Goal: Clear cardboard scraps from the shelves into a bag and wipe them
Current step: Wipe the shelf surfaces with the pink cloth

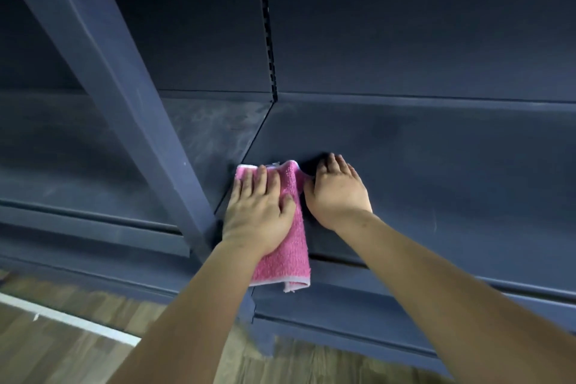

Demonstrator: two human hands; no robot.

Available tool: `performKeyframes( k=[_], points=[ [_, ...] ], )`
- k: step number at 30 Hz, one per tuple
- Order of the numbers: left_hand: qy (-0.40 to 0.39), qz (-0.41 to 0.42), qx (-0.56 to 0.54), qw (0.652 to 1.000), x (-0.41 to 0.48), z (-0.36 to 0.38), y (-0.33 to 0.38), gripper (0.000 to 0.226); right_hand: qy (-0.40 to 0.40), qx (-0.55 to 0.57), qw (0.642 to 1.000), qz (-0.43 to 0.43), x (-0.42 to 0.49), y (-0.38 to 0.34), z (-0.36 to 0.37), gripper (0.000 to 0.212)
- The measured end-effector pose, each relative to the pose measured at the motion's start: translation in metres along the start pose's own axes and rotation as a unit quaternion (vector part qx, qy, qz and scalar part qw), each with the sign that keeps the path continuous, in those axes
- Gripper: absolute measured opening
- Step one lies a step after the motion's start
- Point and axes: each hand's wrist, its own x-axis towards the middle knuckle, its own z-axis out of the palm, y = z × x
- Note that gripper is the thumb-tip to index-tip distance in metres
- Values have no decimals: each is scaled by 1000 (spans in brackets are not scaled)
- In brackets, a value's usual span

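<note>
Head view: at the left a dark blue upright post (124,97) crosses the shelf (436,171). Just right of it the left hand (258,212) lies flat, fingers straight, pressing a folded pink cloth (286,252) onto the shelf. The right hand (338,193) rests on the shelf beside it, fingers loosely bent, holding nothing, thumb against the cloth's edge
</note>
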Motion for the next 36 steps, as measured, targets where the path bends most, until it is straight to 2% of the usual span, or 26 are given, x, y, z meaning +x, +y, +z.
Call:
performKeyframes(
  k=[5, 9, 11, 14, 21, 27, 32, 34, 36],
  points=[
    [9, 102, -1, 995, -7, 3, 20, 61, 50, 113, 992, 7, 2, 4, -1, 49],
    [-60, 99, -13, 993, 31, -3, 39, 63, 125, 211, 968, 58, -1, 9, -7, 41],
    [-73, 92, 9, 993, 49, -1, 46, 67, 134, 203, 968, 62, 0, 9, -7, 40],
    [-55, 56, 18, 997, 63, -1, 35, 63, 101, 156, 982, 44, 3, 9, -4, 45],
    [-18, -37, -6, 999, 44, -7, -1, 60, 58, 99, 993, 5, 4, 6, -2, 56],
    [8, -101, -13, 995, 0, -4, 27, 59, 107, 77, 987, -97, -19, -4, -14, 33],
    [16, -121, 2, 993, -36, 3, 23, 61, 19, 55, 985, -164, -67, -21, -12, 39],
    [14, -127, 5, 992, -47, 3, 22, 60, 12, 39, 986, -161, -83, -26, -8, 41],
    [19, -121, 12, 992, -57, 3, 20, 59, 59, -9, 980, -187, -90, -25, -6, 35]
  ],
)
